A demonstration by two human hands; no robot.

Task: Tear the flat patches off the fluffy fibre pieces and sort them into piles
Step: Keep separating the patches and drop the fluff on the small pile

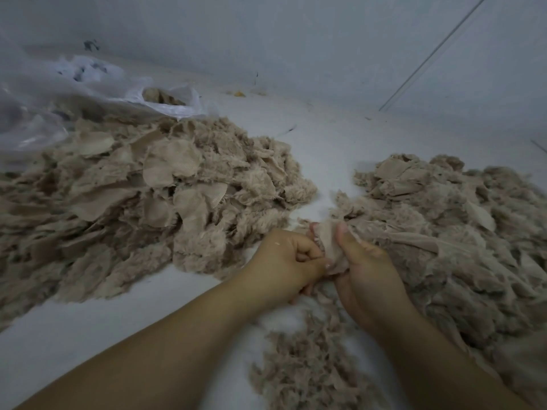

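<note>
Beige fibre piece (328, 247) sits pinched between both hands, above the white worktop (88, 335) between the left pile (142, 196) and right pile (461, 238). Left hand (284, 261) fingers are curled tight on its edge; right hand (370, 267) clamps it, thumb on the flat patch. Best move, I'd say: grip close to the seam, peel sideways, short pulls so the patch comes off whole.

— What do you have on your arms?
— Nothing. My two forearms are bare, with no sleeves.
— And your hands?
— My left hand (282, 258) has a small white fleck on its back. My right hand (367, 267) has short nails.
</note>
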